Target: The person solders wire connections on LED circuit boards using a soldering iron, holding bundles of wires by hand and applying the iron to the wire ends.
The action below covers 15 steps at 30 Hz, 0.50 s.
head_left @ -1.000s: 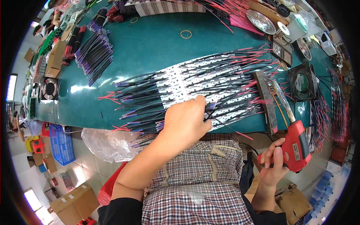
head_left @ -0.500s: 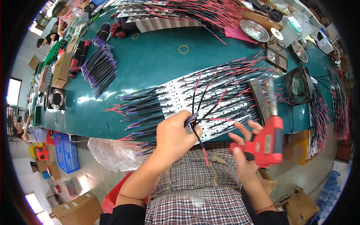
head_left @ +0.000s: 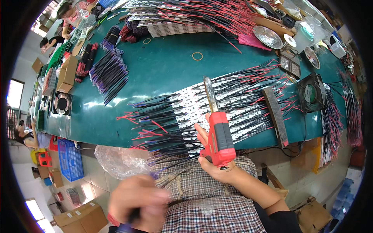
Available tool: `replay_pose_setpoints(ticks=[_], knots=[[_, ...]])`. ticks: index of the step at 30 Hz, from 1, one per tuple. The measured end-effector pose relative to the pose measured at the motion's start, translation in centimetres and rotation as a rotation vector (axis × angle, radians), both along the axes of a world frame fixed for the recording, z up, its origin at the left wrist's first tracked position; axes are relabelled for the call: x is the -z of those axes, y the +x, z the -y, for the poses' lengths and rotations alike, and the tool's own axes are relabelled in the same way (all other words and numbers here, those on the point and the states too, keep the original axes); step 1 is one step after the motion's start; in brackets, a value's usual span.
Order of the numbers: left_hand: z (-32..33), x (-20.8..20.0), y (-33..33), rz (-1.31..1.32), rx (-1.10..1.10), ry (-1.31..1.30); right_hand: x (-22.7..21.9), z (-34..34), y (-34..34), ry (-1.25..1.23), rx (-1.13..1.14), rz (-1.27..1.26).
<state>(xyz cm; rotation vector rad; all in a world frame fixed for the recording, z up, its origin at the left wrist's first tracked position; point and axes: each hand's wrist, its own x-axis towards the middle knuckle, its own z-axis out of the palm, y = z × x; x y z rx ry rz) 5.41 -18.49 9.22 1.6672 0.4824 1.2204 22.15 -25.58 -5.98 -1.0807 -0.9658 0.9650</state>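
Note:
My right hand (head_left: 215,171) is wrapped round a red and black soldering gun (head_left: 221,139), with its long metal barrel pointing away over the white circuit boards (head_left: 186,105). Rows of black wires with red and purple ends (head_left: 151,110) stick out on both sides of the boards. Low at the left, before the checked apron, my left hand (head_left: 138,202) is smeared by motion. Its fingers look curled, and dark strands with purple ends, like wires, show in and below them. Loose black and red wires (head_left: 163,136) lie across the boards' near left side.
A dark metal bar (head_left: 275,116) lies across the wires on the right, beside a black fan (head_left: 312,93). Wire bundles (head_left: 108,73) lie at the far left. More wired boards (head_left: 178,29) are stacked at the back. Metal dishes (head_left: 268,37) stand at the far right.
My left hand has dropped from the boards toward my lap at the lower left. The soldering gun in my right hand has moved left and now lies over the boards.

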Motion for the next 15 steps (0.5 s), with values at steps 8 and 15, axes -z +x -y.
replay_pose_setpoints(ticks=[8, 15], knots=[[-5.0, 10.1, 5.9, -0.602, -0.255, 0.044, -1.4, 0.0, 0.2, -0.084, -0.024, -0.001], [-5.4, 11.5, 5.2, -1.117, -0.294, 0.208, -2.9, 1.0, 4.7, 0.054, 0.333, 0.000]])
